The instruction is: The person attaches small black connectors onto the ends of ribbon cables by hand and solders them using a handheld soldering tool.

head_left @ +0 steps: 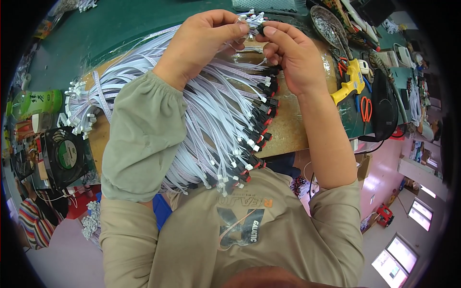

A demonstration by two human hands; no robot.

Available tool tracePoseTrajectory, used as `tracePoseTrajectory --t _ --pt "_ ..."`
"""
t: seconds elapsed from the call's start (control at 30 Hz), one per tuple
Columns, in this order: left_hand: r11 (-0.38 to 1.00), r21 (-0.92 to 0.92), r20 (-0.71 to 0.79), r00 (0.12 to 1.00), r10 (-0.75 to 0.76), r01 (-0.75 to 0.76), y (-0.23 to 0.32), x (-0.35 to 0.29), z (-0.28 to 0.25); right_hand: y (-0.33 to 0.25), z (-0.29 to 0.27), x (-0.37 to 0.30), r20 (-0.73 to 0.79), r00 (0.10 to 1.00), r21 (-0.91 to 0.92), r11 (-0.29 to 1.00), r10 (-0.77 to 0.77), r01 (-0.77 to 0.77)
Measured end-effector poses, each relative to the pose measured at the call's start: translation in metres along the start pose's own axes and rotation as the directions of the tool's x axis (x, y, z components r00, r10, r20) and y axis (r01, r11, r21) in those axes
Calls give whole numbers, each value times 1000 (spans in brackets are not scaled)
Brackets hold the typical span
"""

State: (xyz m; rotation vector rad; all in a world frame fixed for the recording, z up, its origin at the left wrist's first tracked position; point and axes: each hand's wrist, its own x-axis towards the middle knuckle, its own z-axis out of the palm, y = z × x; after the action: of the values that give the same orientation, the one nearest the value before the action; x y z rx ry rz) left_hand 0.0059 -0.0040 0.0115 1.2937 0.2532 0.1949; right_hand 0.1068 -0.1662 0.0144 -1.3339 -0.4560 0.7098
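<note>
A large bundle of flat white cables (201, 115) lies fanned out across the brown work board (293, 129) in front of me. Small black and red connectors (261, 120) cap many of the cables' right ends, while white plugs (79, 103) gather at the left end. Above the far side of the bundle, my left hand (209, 41) is closed, thumb pressed to fingers, with thin white wires at its fingertips. Close beside it, my right hand (297, 55) pinches a small black connector (260, 30). The fingers partly hide where wires and connector meet.
On the right lie a yellow glue gun (353, 80), orange-handled scissors (366, 110) and a black bag-like item (385, 105). A round metal dish (326, 24) stands at the far right. Left are a green-labelled bottle (41, 103) and a black fan (65, 156). Another person's striped sleeve (36, 223) shows lower left.
</note>
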Motion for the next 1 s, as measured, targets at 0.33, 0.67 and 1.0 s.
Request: tracePoseTrajectory --t 0.33,0.67,1.0 --pt "1000 5 0 1000 -2 2 -1 0 0 0 -1 0 0 1000 12 1000 3 -3" --pt "1000 17 -8 1000 2 -2 0 -1 2 -6 -3 3 -4 1000 -128 991 -31 30" --pt "1000 16 -10 1000 5 -5 1 0 -1 -13 4 5 42 988 -304 940 -150 155"
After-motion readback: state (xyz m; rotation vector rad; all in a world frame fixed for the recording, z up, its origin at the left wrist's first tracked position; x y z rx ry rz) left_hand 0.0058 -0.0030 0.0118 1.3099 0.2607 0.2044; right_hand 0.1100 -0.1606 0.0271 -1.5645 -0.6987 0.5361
